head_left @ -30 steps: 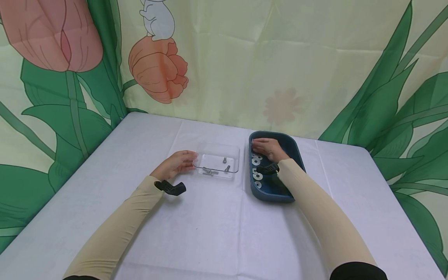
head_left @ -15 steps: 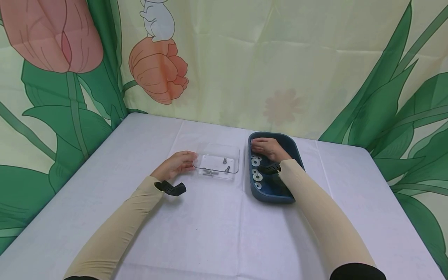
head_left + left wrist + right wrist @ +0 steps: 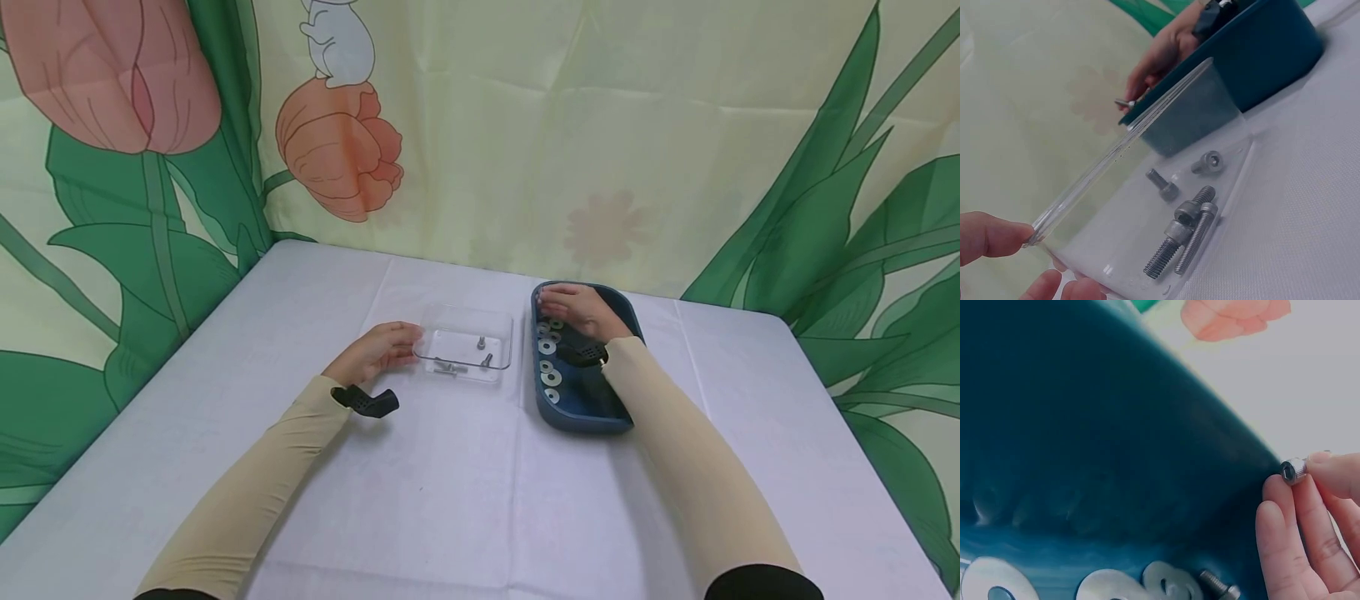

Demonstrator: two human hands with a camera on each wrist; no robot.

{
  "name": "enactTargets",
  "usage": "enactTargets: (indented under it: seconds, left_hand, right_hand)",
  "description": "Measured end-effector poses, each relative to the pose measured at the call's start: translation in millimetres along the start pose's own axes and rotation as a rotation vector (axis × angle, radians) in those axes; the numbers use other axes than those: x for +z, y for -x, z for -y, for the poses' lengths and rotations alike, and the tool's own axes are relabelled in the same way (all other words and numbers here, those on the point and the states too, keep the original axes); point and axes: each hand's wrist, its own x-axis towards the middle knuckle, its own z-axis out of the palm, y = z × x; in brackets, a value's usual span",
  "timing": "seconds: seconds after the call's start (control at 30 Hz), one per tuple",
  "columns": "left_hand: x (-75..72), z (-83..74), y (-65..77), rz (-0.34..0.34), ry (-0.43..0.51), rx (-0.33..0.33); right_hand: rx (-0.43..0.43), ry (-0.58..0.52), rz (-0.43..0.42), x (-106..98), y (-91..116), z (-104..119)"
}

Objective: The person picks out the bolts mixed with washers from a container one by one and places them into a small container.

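My right hand point(image 3: 576, 307), at the far end of a dark blue tray point(image 3: 588, 425), pinches a short socket-head screw point(image 3: 1294, 470) between thumb and fingertips. In the right wrist view the screw sits level with the tray's rim. Flat metal washers point(image 3: 551, 378) line the tray's left side, and another screw point(image 3: 1219, 585) lies beside them. My left hand point(image 3: 378, 350) holds the near-left corner of a clear plastic box point(image 3: 1179, 128), its thumb on the rim and fingers against the outside. Several socket-head screws point(image 3: 1188, 214) of different lengths lie inside the box.
Both containers stand side by side on a white-covered table point(image 3: 420, 500), the box left of the tray with a narrow gap between. A printed curtain point(image 3: 510, 150) hangs behind the table's far edge. Black wrist cameras point(image 3: 366, 403) sit on both wrists.
My right hand has risen slightly toward the tray's far rim, uncovering more washers and bringing up the screw. The left hand and the clear box have stayed put.
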Motion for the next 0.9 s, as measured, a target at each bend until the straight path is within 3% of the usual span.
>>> enactTargets:
  seconds: [0.53,0.9]
  left_hand:
    - [-0.9,-0.3,0.2,-0.001,-0.013,0.014]
    - [-0.9,0.6,-1.6,0.010,-0.027,-0.001]
  right_hand:
    - [-0.098,0.136,0.007,14,10,21]
    - [-0.173,0.185,0.030,37,22,37]
